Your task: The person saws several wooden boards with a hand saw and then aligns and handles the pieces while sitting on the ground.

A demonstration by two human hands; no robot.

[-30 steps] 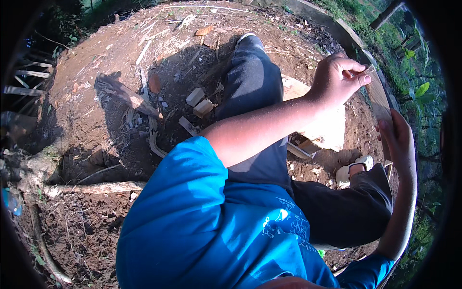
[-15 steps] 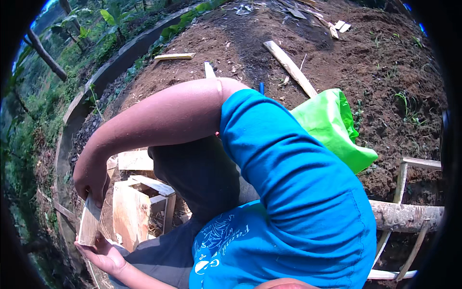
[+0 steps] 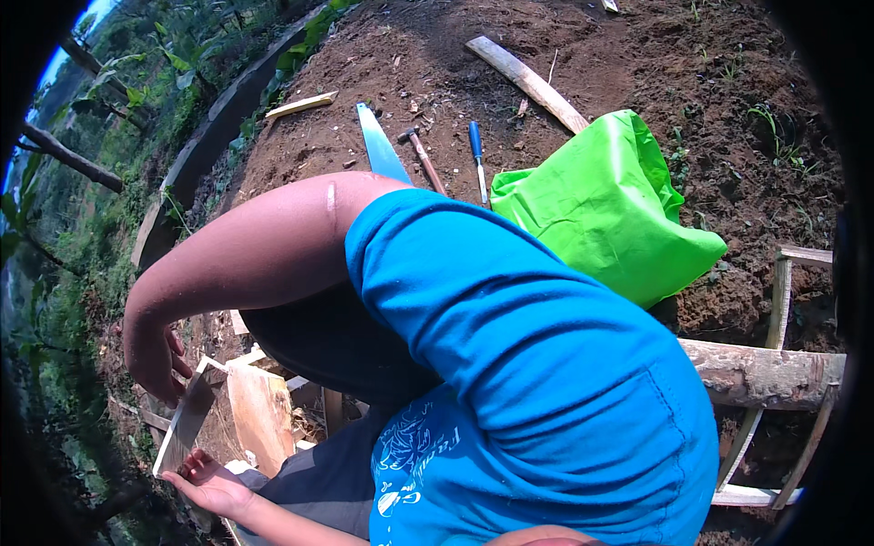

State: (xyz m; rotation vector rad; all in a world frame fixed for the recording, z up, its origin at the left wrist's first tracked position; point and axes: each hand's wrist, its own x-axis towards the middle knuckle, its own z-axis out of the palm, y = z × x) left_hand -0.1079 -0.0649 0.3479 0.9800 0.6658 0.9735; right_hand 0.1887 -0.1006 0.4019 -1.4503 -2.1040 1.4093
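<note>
Looking down through the head camera, we see 2 bare hands on a thin wooden board (image 3: 189,417) at the lower left, held on edge just beside a larger pale plank (image 3: 261,414). One hand (image 3: 153,350) grips the board's upper end with its fingers curled over it; the other hand (image 3: 212,484) pinches the lower end from below, thumb and fingers closed on the edge. We cannot tell for certain which hand is left and which is right, as the body is twisted. Behind the blue sleeve (image 3: 510,346), on the bare soil, lie a saw blade (image 3: 381,150), a hammer (image 3: 422,156), a blue-handled tool (image 3: 477,155) and a bright green bag (image 3: 605,205). A log (image 3: 769,373) lies at right.
</note>
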